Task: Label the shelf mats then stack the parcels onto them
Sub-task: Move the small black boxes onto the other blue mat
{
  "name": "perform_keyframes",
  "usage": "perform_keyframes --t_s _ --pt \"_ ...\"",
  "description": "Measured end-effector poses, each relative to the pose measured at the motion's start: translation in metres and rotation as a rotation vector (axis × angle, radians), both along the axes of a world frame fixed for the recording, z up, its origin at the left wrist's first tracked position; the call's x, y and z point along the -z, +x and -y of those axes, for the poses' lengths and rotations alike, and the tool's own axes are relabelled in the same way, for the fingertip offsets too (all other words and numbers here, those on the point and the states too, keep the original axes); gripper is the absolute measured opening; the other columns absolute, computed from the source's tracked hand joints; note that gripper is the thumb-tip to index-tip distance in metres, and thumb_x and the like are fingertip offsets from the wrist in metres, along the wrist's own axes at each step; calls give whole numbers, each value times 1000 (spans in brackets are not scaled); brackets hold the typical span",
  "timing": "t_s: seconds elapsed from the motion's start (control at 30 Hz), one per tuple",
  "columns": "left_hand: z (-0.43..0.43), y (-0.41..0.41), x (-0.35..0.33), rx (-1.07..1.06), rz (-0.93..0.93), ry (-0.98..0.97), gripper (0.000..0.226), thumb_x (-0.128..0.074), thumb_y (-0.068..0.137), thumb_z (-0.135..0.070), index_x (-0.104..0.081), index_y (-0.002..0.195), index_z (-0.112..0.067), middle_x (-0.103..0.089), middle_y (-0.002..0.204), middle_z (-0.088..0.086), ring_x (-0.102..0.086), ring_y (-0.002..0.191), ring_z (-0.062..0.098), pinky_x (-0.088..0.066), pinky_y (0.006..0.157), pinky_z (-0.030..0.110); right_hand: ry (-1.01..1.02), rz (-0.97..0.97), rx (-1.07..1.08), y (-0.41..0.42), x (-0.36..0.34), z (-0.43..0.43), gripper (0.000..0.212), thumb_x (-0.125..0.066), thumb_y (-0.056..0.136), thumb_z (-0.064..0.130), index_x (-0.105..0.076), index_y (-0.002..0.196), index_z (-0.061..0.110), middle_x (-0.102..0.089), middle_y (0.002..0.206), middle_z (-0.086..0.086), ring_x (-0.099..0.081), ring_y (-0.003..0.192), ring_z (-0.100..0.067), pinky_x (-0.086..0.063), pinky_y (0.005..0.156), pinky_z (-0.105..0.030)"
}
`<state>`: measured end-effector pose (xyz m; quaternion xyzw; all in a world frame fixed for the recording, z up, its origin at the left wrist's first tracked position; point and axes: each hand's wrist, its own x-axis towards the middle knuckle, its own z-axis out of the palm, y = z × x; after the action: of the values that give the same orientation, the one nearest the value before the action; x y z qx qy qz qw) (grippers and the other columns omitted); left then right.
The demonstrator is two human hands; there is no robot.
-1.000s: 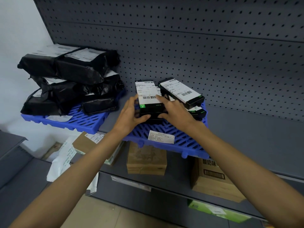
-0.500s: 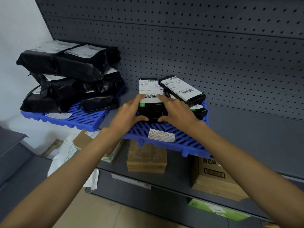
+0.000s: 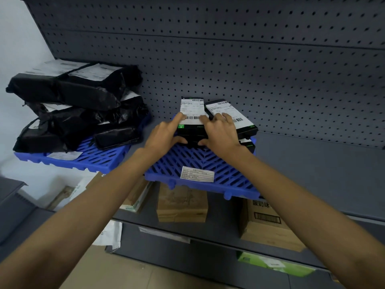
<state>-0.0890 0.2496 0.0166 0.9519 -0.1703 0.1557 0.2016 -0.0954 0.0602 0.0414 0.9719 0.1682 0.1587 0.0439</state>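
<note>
Black parcel (image 3: pixel 192 113) | long axis toward pegboard | both hands (image 3: pixel 166 135) gripping it

Left hand (image 3: pixel 164 135): palm side hidden; thumb tip tucked against the black box (image 3: pixel 191 130), contact area not visible
Right hand (image 3: pixel 220 134): covers the near right corner of that box and part of the second box (image 3: pixel 231 116)
Boxes beneath: only slivers show under the hands; count cannot be told
Box labels: barcodes visible, print too small to read
Mat label (image 3: pixel 197 174): text lines blurred, illegible
Left mat label (image 3: pixel 63 155): washed out, unreadable
Black bags (image 3: pixel 79 113): overlapping; lower ones largely hidden
Carton (image 3: pixel 268 224): top hidden by the blue mat (image 3: pixel 235 180), printed characters cut off
Green pack (image 3: pixel 275 264): part hidden behind shelf edge
Forearms: cut off by the bottom edge
</note>
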Motion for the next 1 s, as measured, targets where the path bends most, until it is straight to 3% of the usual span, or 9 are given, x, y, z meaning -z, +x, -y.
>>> perform_keyframes --t_s 0.2,0.3,0.4,0.57,0.8,1.0 --pt "-8 2 1 19 -55 -24 65 -75 83 -35 -37 136 -28 -66 119 10 -62 95 30 -53 73 45 17 16 4 -6 0 2 72 -68 83 52 -43 139 14 -71 108 -9 -48 126 -28 -26 112 -41" --pt "-15 3 -6 60 -46 27 67 -73 83 -41 -37 138 -35 -54 142 -3 -56 119 27 -47 73 41 6 38 9 -9 0 6 69 -66 82 57 -48 135 15 -71 107 -6 -51 123 -27 -29 109 -41" --pt "-21 3 -12 104 -76 122 74 -71 85 -44 -28 146 -43 -39 154 -13 -49 130 25 -48 78 43 16 55 12 -10 -2 9 67 -61 83 61 -51 131 16 -71 103 -6 -53 120 -27 -31 107 -41" --pt "-25 8 -16 127 -138 198 64 -48 98 -48 -14 152 -47 -13 162 -19 -36 142 19 -48 92 42 4 38 35 -10 -6 4 58 -53 92 57 -52 131 15 -71 106 -9 -52 124 -27 -30 109 -42" --pt "-14 5 -13 86 -94 225 62 -47 101 -38 -16 155 -39 -15 163 -15 -34 144 20 -50 94 46 6 36 69 -12 -8 3 55 -53 91 58 -57 125 15 -70 104 -11 -55 119 -28 -34 106 -42" --pt "-4 4 -26 76 -155 306 65 -46 101 -40 -15 157 -29 -12 165 -7 -27 146 26 -36 111 50 35 13 -26 -8 -10 20 59 -54 93 55 -48 136 15 -68 113 -10 -54 121 -29 -34 107 -41"
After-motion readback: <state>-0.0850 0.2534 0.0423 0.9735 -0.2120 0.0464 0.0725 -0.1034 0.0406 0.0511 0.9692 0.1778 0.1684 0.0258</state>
